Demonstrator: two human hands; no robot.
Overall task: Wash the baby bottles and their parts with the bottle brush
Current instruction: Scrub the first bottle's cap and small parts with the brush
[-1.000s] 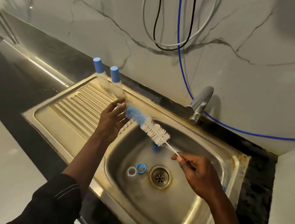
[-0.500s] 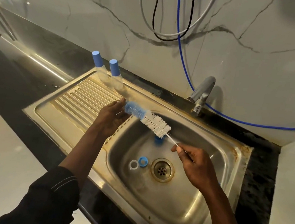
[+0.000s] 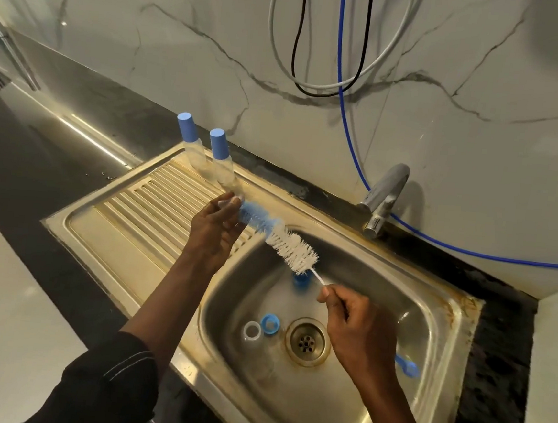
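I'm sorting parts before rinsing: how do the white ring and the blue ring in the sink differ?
Colour: the white ring is pale, the blue ring solid blue. Place: the blue ring lies nearer the drain, the white ring just left of it, farther out. Shared: both are small rings lying side by side on the sink floor.

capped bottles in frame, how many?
2. Both stand upright, side by side, at the back of the drainboard near the wall: left bottle, right bottle. No others visible in the basin.
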